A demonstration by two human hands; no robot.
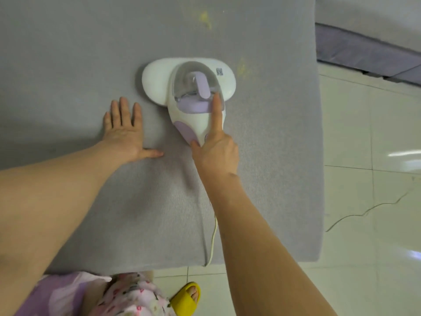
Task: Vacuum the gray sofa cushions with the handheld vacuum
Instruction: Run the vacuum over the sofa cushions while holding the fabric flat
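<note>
A white and lilac handheld vacuum lies flat on the gray sofa cushion, its wide head pointing away from me. My right hand grips the vacuum's handle from behind, thumb on the lilac side and index finger stretched forward along the top. My left hand lies flat on the cushion just left of the vacuum, fingers straight and spread. Yellowish crumbs mark the cushion beyond the vacuum, and another patch of crumbs sits right of its head.
The vacuum's white cord trails back over the cushion's near edge. White floor tiles lie to the right, with a thin dark wire on them. A gray-blue cushion edge shows at upper right. My yellow slipper stands below.
</note>
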